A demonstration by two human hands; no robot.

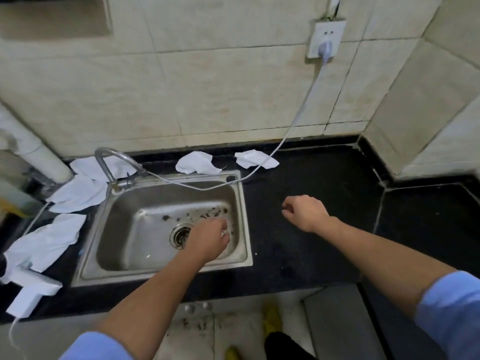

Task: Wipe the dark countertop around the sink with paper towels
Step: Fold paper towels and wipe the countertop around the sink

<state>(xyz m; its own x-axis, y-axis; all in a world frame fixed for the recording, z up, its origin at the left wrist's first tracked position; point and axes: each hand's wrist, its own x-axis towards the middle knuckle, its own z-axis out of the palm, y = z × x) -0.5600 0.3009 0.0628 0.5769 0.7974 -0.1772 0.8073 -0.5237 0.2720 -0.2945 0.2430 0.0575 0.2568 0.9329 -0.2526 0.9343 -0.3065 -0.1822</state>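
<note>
White crumpled paper towels (pixel 196 163) are scattered on the black stone countertop (pixel 324 178), behind and left of the stainless steel sink (pixel 140 242). The left hand (pixel 210 237) is curled over the basin, its grasp unclear. The right hand (pixel 305 213) is held slack and empty above the countertop.

Plug (pixel 326 48) in wall socket (pixel 327 29); cable (pixel 304 105) trails toward faucet (pixel 109 157).

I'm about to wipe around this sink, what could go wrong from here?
The cord, plugged into the wall outlet, crosses the sink rim near the faucet; wiping could snag or wet it. Loose paper towels behind the sink might slide into the basin's dark debris.
</note>
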